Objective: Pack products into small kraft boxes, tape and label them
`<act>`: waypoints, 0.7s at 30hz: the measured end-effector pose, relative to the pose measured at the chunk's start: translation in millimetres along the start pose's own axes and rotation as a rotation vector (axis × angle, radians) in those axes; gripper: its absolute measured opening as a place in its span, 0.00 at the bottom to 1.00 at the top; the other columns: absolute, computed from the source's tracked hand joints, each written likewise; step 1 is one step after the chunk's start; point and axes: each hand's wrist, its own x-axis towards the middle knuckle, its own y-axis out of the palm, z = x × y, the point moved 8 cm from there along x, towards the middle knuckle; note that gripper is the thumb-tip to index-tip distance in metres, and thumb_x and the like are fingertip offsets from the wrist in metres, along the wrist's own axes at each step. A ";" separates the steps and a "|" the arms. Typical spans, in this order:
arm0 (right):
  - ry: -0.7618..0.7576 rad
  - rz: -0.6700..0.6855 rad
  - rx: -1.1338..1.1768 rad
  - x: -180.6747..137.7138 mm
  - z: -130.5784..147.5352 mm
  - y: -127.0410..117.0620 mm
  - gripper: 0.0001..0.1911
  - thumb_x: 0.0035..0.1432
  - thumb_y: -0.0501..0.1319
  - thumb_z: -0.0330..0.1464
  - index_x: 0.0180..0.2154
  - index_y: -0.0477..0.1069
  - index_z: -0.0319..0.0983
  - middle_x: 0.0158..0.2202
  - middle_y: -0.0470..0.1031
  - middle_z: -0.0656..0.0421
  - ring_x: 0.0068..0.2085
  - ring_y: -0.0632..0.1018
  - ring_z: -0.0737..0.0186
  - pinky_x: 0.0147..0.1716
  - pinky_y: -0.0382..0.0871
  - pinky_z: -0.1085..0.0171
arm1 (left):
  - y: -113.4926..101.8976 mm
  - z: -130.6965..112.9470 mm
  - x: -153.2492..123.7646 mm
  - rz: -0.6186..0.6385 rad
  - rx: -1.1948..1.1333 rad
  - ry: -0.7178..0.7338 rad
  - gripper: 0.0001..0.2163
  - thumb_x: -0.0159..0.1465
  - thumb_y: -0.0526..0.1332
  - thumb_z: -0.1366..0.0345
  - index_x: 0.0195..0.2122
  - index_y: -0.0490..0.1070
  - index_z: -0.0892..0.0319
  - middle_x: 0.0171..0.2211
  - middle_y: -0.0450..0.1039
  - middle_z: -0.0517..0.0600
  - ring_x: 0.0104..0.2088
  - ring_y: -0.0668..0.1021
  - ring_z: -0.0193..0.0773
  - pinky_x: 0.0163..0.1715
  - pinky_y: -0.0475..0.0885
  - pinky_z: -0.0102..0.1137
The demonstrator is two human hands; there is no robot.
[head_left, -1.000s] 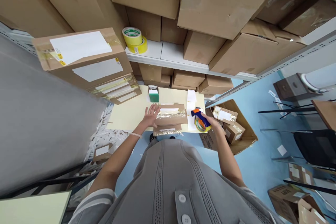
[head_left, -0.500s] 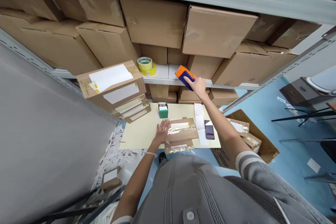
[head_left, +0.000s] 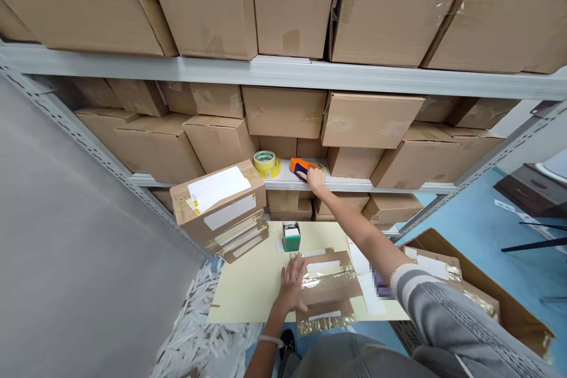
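Note:
My right hand [head_left: 315, 178] reaches out to the middle shelf, its fingers wrapped round an orange and dark blue tape dispenser [head_left: 299, 166]. The dispenser is at the shelf's front part; whether it rests on the surface I cannot tell. My left hand [head_left: 293, 284] lies with spread fingers against the left side of a taped cardboard box [head_left: 330, 289] with a white label. Nearer my body, a second taped box [head_left: 325, 314] sits against the first. Beyond my left hand stands a small green box [head_left: 291, 238] with white slips in it.
Labelled cartons [head_left: 221, 204] are stacked at the table's left. Yellow tape rolls [head_left: 266, 162] lie on the shelf. Paper sheets [head_left: 367, 283] and a partly covered, blurred phone lie at right. A large open carton [head_left: 509, 289] holds parcels. Paper strips [head_left: 199, 319] cover the floor.
My view has tilted up, showing more upper shelf. My right hand has carried the tape dispenser onto or just over the middle shelf. My left hand stays at the box.

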 end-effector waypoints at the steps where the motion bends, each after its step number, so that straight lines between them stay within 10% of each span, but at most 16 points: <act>1: -0.019 -0.004 -0.007 -0.2 1.4 -1.0 0.29 0.63 0.55 0.52 0.41 0.75 0.31 0.36 0.79 0.43 0.40 0.78 0.49 0.45 0.63 0.57 | 0.5 0.2 0.2 0.007 0.003 0.003 0.67 0.34 0.73 0.49 0.71 0.32 0.57 0.71 0.20 0.56 0.70 0.32 0.56 0.65 0.33 0.49; 10: -0.130 -0.337 0.170 -113.8 -25.1 -42.7 0.27 0.68 0.48 0.41 0.60 0.60 0.29 0.55 0.68 0.41 0.56 0.67 0.46 0.56 0.57 0.52 | -1.8 0.7 1.6 0.078 0.051 0.006 0.68 0.36 0.69 0.39 0.71 0.30 0.58 0.70 0.19 0.59 0.69 0.32 0.61 0.64 0.30 0.56; 17: 0.407 0.160 0.328 -291.4 -162.4 74.8 0.28 0.67 0.47 0.41 0.59 0.61 0.28 0.56 0.68 0.39 0.57 0.70 0.45 0.55 0.62 0.53 | -20.9 2.6 -11.9 -0.301 -0.252 -0.244 0.38 0.66 0.44 0.47 0.71 0.32 0.62 0.72 0.27 0.56 0.71 0.35 0.47 0.66 0.33 0.51; 21: 0.580 0.323 0.517 -357.0 -195.4 113.0 0.34 0.67 0.42 0.45 0.63 0.57 0.27 0.61 0.64 0.39 0.63 0.66 0.47 0.60 0.59 0.54 | 1.3 15.5 -25.7 -0.340 -0.638 -0.540 0.34 0.69 0.39 0.48 0.70 0.38 0.65 0.72 0.37 0.60 0.71 0.44 0.44 0.68 0.42 0.44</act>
